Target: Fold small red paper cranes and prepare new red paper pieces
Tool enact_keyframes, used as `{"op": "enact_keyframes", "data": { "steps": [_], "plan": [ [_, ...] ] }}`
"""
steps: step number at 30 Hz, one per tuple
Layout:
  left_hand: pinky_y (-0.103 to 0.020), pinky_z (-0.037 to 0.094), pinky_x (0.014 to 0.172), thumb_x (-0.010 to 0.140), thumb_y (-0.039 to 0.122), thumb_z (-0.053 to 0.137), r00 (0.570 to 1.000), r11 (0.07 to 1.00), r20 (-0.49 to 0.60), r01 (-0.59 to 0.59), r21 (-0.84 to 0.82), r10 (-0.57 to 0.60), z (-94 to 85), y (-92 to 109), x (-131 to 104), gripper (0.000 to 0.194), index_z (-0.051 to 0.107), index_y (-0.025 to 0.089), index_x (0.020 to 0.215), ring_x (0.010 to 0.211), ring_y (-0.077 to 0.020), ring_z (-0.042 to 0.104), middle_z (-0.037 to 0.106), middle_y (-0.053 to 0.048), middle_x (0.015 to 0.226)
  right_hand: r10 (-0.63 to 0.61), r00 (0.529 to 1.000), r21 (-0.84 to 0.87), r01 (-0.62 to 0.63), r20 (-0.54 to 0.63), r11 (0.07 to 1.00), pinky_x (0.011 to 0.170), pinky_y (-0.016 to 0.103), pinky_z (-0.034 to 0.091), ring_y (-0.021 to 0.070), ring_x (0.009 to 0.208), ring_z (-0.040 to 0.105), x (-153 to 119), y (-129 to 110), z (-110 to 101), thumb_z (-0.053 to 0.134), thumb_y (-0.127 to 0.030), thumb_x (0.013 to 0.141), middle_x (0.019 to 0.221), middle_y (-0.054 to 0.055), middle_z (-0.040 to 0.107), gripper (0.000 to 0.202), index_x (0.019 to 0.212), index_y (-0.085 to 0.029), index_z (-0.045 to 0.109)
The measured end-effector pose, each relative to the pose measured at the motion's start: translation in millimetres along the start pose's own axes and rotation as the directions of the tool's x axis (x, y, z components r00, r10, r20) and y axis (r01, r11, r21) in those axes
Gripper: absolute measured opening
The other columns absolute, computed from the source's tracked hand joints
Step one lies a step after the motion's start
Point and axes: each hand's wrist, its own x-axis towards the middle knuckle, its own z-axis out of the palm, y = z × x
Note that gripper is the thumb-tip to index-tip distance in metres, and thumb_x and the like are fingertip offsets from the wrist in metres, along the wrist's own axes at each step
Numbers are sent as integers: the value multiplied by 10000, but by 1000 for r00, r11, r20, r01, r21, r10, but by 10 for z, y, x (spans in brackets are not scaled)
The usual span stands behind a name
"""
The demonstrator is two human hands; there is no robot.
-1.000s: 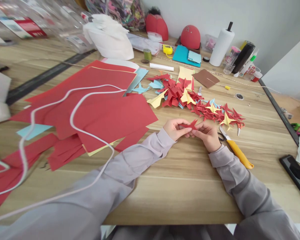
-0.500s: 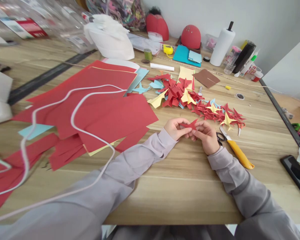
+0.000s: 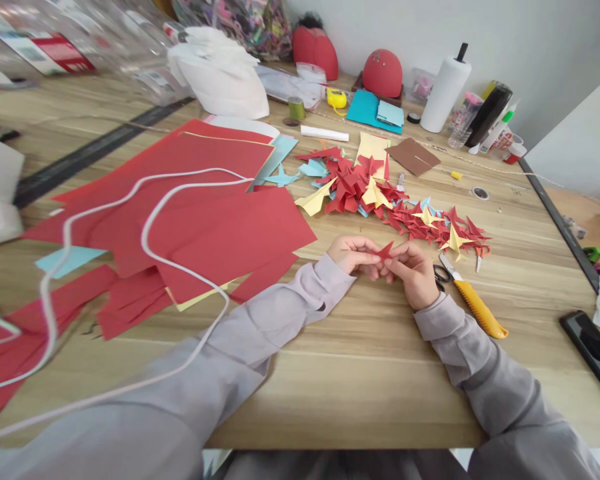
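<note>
A small folded piece of red paper (image 3: 385,251) with a pointed tip is pinched between my two hands above the table. My left hand (image 3: 353,256) grips it from the left with thumb and fingers. From the other side my right hand (image 3: 413,272) pinches it too. Its lower part is hidden by my fingertips. Just beyond lies a long heap of folded red paper shapes (image 3: 350,187), with some yellow and light blue ones among them. One yellow folded paper star (image 3: 455,240) lies at the heap's right end.
Red paper sheets (image 3: 230,233) with a white cord (image 3: 150,220) across them cover the left. A yellow-handled cutter (image 3: 480,310) and black-handled scissors (image 3: 443,272) lie right of my right hand. A phone (image 3: 593,350) rests far right. Behind stand a white bottle (image 3: 445,93) and red pincushion (image 3: 383,73).
The fingers of my left hand have shifted slightly over the red paper, covering its left point. Its upper tip has moved a little left and down. Everything else looks the same.
</note>
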Motion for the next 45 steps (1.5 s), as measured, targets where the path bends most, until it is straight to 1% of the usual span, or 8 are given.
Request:
{"op": "enact_keyframes", "data": {
  "steps": [10,13,17,23,26,30,38,45],
  "plan": [
    [-278,476,405,460,166,754,1000,996,-5,15,-84,-15,21,39,-22,260,640,86,679,390,-185,595,670,-74,543,23,1000,63,-22,-16,998,393,194,441,108,493,595,9,32,-6,725,-222,655,601,-11,668,162,681,-189,568],
    [-290,490,423,466,173,757,1000,996,-5,11,-85,-11,17,32,-24,267,638,84,688,398,-187,600,667,-73,543,18,1000,75,-19,9,997,398,190,444,105,496,593,10,35,-11,726,-231,661,594,-21,657,177,732,-195,567],
    [-276,482,406,472,192,768,997,998,-33,-67,-19,66,16,-18,-14,288,625,84,698,387,-175,590,656,-61,528,25,999,71,-28,41,997,409,189,445,104,510,591,15,31,-29,731,-237,658,602,-28,651,213,769,-199,553],
    [-248,474,411,500,250,784,982,981,-47,-179,70,182,2,-68,21,334,599,104,737,403,-153,592,658,-38,553,46,999,97,-43,-28,994,397,183,423,93,482,569,34,32,-38,722,-236,660,575,-41,626,198,733,-199,541],
    [-248,485,435,529,273,776,977,974,-28,-207,92,210,-6,-68,30,303,591,110,705,419,-148,598,652,-34,542,19,1000,91,-19,-3,996,413,186,433,95,510,580,33,38,-32,720,-228,663,610,-33,642,195,747,-203,546],
    [-267,497,460,529,260,772,984,981,-15,-178,73,179,0,-55,23,290,599,105,704,434,-153,602,647,-36,528,29,1000,73,-29,2,997,420,197,439,97,509,580,30,34,-21,718,-216,659,626,-28,655,180,739,-204,557],
    [-289,506,479,530,164,737,998,993,-18,-68,-100,66,13,11,-18,247,630,70,732,452,-184,625,681,-85,596,77,996,137,-69,-55,988,376,189,401,109,464,583,44,-5,9,730,-173,609,559,-24,651,206,622,-197,525],
    [-291,514,503,571,142,695,999,995,-26,-36,-98,33,40,54,-49,213,634,63,759,470,-178,630,681,-86,596,99,990,126,-87,-100,988,366,213,398,107,425,559,44,-12,8,717,-181,594,519,-35,636,174,618,-208,547]
  ]
}}
